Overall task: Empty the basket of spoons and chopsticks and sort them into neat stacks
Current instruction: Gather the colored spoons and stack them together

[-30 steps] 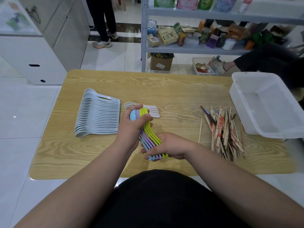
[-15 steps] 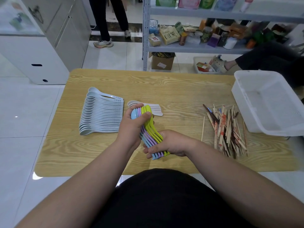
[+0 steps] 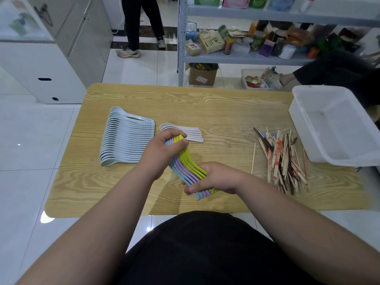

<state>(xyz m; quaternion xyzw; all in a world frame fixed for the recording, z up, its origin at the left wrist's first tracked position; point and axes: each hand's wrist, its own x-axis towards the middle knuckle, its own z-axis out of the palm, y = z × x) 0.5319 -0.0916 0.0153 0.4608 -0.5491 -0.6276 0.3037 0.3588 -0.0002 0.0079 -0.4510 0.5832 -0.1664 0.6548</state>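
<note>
A nested bundle of blue, purple and yellow-green spoons is held above the wooden table near its front edge. My left hand grips the bowl end of the bundle. My right hand grips the handle end. A long row of nested pale blue spoons lies at the left. A small stack of white spoons lies just behind my left hand. A loose pile of chopsticks lies at the right. The white plastic basket stands at the table's right edge, with nothing visible in it.
Behind the table stands a grey metal shelf crowded with boxes and jars, with a cardboard box under it. A white cabinet is at the back left. One person stands at the back; another sits at the right.
Both hands have kept hold of the coloured spoon bundle in about the same place. The camera has shifted slightly.
</note>
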